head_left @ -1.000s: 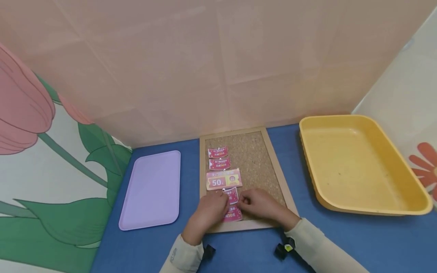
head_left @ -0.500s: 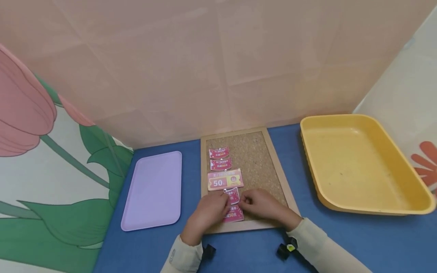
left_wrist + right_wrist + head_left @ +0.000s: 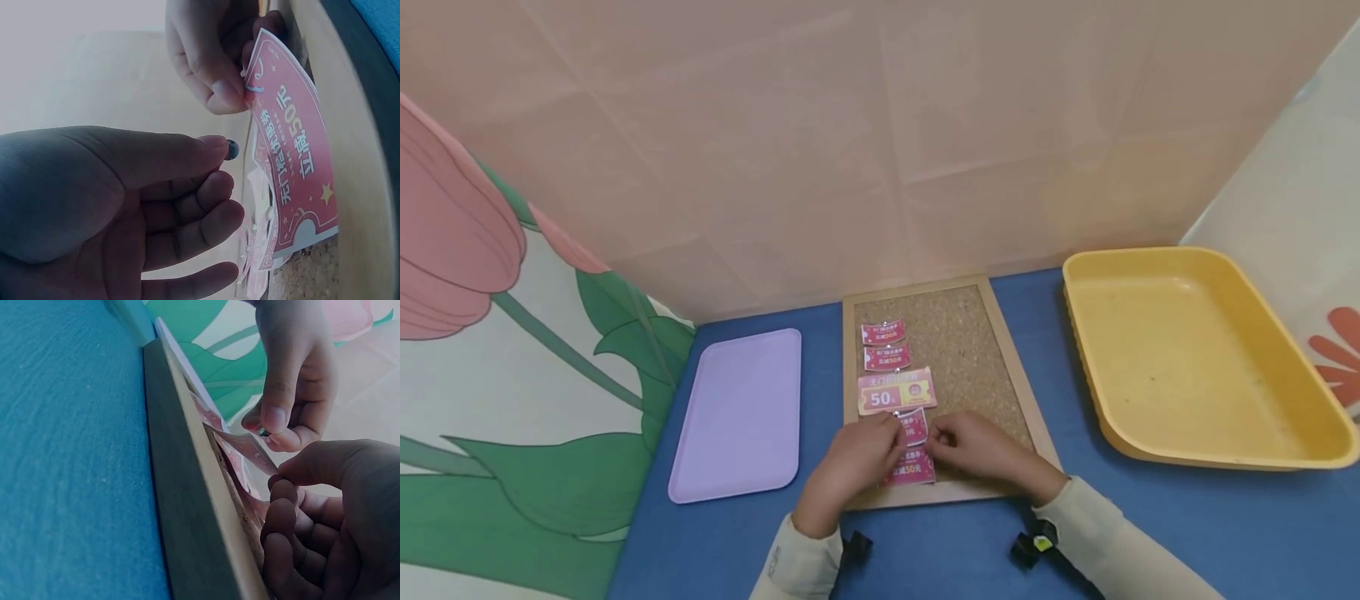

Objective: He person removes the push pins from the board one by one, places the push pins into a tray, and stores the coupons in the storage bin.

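Note:
In the head view, my left hand (image 3: 863, 450) and right hand (image 3: 973, 446) meet over the lower part of a wood-framed cork board (image 3: 973, 358). Between left thumb and forefinger I pinch a small dark round-headed pushpin (image 3: 232, 150). My right thumb and forefinger grip one edge of the lowest pink coupon (image 3: 294, 144), which bows up from the board. The left hand covers part of this coupon in the head view. Directly above it is another pink coupon (image 3: 913, 427), partly behind the left fingers.
Farther up the board are a larger pale coupon (image 3: 897, 391) and two small pink coupons, one being the top coupon (image 3: 883, 333). A lilac tray (image 3: 737, 417) lies left of the board. On the right stands a deep yellow tray (image 3: 1195, 367). Blue cloth (image 3: 940, 550) covers the table.
Both hands keep their grips and almost the same place. Slightly more of the lowest coupon shows beside the left hand; the head view has shifted a little.

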Available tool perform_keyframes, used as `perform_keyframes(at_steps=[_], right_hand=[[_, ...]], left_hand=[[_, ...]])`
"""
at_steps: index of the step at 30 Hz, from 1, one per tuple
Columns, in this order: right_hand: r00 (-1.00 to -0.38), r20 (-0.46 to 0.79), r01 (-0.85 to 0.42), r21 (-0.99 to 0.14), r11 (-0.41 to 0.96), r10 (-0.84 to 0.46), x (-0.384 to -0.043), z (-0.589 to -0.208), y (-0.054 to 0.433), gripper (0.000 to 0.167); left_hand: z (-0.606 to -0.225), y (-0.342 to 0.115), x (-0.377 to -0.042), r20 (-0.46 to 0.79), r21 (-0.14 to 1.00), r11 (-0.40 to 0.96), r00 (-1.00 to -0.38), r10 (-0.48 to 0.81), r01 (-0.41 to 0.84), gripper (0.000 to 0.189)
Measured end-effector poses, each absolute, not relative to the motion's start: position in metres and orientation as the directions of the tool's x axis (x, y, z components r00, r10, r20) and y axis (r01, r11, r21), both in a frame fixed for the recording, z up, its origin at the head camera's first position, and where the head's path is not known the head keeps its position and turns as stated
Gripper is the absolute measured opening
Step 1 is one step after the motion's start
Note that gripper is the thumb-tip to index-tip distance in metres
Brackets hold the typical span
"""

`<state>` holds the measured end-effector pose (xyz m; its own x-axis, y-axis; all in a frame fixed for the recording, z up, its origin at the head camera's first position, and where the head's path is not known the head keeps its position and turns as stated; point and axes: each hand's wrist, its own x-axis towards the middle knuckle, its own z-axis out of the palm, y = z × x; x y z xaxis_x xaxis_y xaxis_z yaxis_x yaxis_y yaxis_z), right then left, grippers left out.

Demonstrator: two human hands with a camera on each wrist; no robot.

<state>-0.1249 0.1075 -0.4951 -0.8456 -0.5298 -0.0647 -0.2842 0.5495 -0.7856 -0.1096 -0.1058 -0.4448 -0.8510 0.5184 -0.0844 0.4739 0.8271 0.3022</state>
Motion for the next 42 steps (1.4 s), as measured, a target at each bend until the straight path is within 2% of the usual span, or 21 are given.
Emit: perform_keyframes(at_steps=[12, 26, 31, 37, 42], right_hand=[[-0.839, -0.054, -0.300, -0.785, 0.542, -0.542, -0.119, -0.486, 0.108, 0.013], [-0.844, -0.007, -0.331, -0.780, 0.532, -0.536, -0.118, -0.470, 0.110, 0.012], [-0.845, 0.003, -0.332, -0.787, 0.520, -0.534, -0.115, -0.461, 0.113, 0.012], [-0.876, 0.024, -0.321, -0.774, 0.546, -0.482, -0.119, -0.450, 0.126, 0.011], [-0.907, 0.143, -0.356, -0.761, 0.542, -0.395, -0.128, -0.425, 0.157, 0.011]], left_hand=[[-0.438, -0.112, -0.108, -0.091, 0.339, 0.848, -0.883, 0.461, 0.408, 0.010], [-0.427, -0.121, -0.111, -0.047, 0.349, 0.839, -0.887, 0.460, 0.417, 0.009], [-0.422, -0.127, -0.108, -0.035, 0.385, 0.833, -0.895, 0.444, 0.398, 0.009], [-0.413, -0.142, -0.108, 0.023, 0.439, 0.826, -0.923, 0.383, 0.354, 0.008], [-0.401, -0.161, -0.110, 0.107, 0.448, 0.846, -0.957, 0.269, 0.288, 0.006]])
